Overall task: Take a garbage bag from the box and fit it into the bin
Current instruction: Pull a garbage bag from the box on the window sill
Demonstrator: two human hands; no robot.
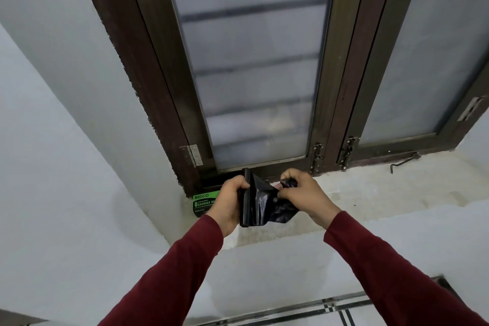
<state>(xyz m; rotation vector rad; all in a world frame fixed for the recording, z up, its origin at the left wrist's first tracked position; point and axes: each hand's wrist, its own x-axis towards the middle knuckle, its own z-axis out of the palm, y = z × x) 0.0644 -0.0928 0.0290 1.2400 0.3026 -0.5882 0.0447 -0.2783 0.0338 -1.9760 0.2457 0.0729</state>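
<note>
Both sleeves, dark red, are stretched fwd over the window ledge. Left hand is curled round a black garbage-bag roll, held upright; right hand pinches the loose bag end, pulled out sideways and crumpled. Green box is seen on the ledge's left corner, just behind the left wrist, against the window frame. Bare ledge is seen to the right.
</note>
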